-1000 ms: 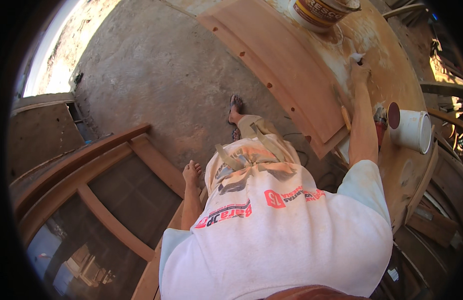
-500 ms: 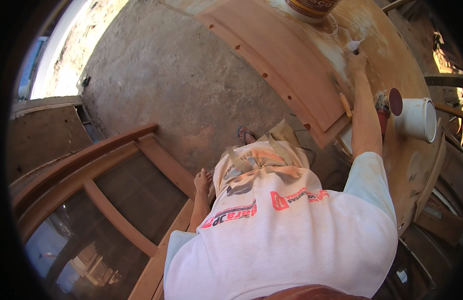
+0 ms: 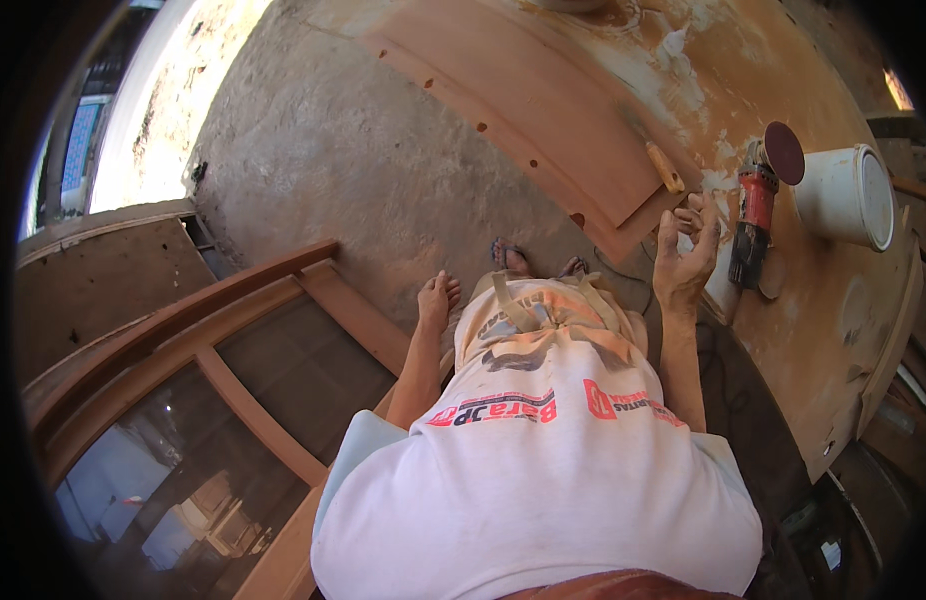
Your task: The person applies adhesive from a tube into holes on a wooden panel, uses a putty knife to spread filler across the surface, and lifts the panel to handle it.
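My right hand [image 3: 686, 255] is raised beside the near end of a reddish-brown wooden panel [image 3: 523, 90]. Its fingers are loosely bent and apart from the thumb, with nothing visible in them. A putty knife with a wooden handle [image 3: 665, 167] lies on the panel, just beyond the fingertips. To the right of the hand, a red and black angle grinder [image 3: 755, 210] with a round dark sanding disc [image 3: 784, 153] rests on the stained table [image 3: 808, 340]. My left hand [image 3: 440, 296] hangs low at my side, fingers loosely apart, above a wooden frame; I see nothing in it.
A white plastic bucket [image 3: 845, 198] lies on its side behind the grinder. Whitish smears [image 3: 673, 55] mark the tabletop. On the left stands a wooden frame with dark glass panes [image 3: 293, 345]. The rough concrete floor [image 3: 333, 140] spreads between frame and table.
My right hand has drawn back from the far tabletop toward my body, away from a small white thing at its fingertips. The grinder is now in fuller view. The view has shifted slightly.
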Tool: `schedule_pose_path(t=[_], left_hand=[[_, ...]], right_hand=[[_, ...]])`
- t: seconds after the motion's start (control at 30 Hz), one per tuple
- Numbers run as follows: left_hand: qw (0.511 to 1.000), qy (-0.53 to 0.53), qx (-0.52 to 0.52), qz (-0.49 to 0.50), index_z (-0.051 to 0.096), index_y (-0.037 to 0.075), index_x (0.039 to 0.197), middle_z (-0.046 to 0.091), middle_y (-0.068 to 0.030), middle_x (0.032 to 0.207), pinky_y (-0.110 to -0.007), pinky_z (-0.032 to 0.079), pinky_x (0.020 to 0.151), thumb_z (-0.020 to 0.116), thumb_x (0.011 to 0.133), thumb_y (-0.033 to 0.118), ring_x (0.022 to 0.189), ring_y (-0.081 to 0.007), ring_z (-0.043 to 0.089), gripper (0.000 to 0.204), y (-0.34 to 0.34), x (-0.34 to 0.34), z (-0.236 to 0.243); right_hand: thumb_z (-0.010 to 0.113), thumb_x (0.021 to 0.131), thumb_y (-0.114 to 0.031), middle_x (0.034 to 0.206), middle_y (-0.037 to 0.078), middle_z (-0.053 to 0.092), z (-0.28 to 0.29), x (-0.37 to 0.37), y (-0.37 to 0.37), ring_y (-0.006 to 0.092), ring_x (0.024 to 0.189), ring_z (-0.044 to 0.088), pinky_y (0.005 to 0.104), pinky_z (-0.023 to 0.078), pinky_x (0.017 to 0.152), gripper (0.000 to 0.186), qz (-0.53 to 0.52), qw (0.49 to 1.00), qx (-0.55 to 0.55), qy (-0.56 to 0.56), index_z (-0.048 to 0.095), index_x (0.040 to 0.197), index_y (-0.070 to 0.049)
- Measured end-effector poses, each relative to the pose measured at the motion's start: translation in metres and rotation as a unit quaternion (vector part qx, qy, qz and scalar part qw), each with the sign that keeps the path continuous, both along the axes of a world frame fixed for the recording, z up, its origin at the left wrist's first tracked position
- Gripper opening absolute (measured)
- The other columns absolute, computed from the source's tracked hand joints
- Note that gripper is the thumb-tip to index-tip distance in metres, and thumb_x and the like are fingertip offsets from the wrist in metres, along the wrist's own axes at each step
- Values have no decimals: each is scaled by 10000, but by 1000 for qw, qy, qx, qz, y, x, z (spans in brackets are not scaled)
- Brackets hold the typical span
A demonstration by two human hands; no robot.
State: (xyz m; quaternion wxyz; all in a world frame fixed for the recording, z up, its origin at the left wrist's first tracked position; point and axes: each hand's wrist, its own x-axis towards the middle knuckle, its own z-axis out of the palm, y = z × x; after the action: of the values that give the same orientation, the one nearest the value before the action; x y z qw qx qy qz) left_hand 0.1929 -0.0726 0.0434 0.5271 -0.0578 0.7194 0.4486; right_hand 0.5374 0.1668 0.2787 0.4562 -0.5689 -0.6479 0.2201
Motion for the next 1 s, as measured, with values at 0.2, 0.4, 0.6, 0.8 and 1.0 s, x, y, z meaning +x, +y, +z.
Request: schedule_pose_path(t=[0.2, 0.4, 0.6, 0.8, 1.0], left_hand=[[985, -22, 160, -51, 587, -33, 1274, 693, -108, 1070, -289, 575, 824, 589, 1044, 392, 921, -165, 676, 483, 107, 43, 76], [970, -3, 235, -62, 576, -41, 1298, 680, -108, 1098, -300, 575, 856, 544, 1069, 372, 963, -176, 667, 472, 161, 56, 128], [968, -11, 250, -29, 574, -52, 1298, 679, -114, 1082, -301, 583, 841, 533, 1076, 341, 922, -178, 667, 453, 188, 41, 145], [964, -8, 264, 4, 577, -57, 1299, 680, -115, 1062, -301, 593, 792, 527, 1080, 314, 887, -171, 670, 433, 233, -3, 150], [958, -30, 282, -29, 585, -44, 1286, 663, -80, 1019, -268, 568, 777, 527, 1084, 292, 859, -138, 642, 396, 268, -36, 152]], right_hand=[[692, 976, -205, 915, 130, 687, -34, 53, -57, 226, 745, 657, 355, 543, 689, 322, 69, 990, -118, -37, 647, 1186, 36], [699, 975, -230, 934, 143, 699, -19, 77, -52, 213, 731, 665, 344, 543, 683, 341, 151, 971, -167, -83, 654, 1190, 30], [705, 962, -216, 975, 158, 688, -29, 80, -53, 228, 788, 669, 348, 546, 708, 415, 169, 957, -204, -116, 619, 1277, 40], [708, 956, -220, 1079, 176, 689, -26, 31, -55, 230, 853, 675, 345, 557, 751, 507, 90, 965, -243, -25, 569, 1362, 49], [684, 968, -199, 980, 125, 662, -44, -10, -53, 167, 819, 617, 313, 530, 738, 466, -19, 975, -222, -8, 573, 1331, 70]])
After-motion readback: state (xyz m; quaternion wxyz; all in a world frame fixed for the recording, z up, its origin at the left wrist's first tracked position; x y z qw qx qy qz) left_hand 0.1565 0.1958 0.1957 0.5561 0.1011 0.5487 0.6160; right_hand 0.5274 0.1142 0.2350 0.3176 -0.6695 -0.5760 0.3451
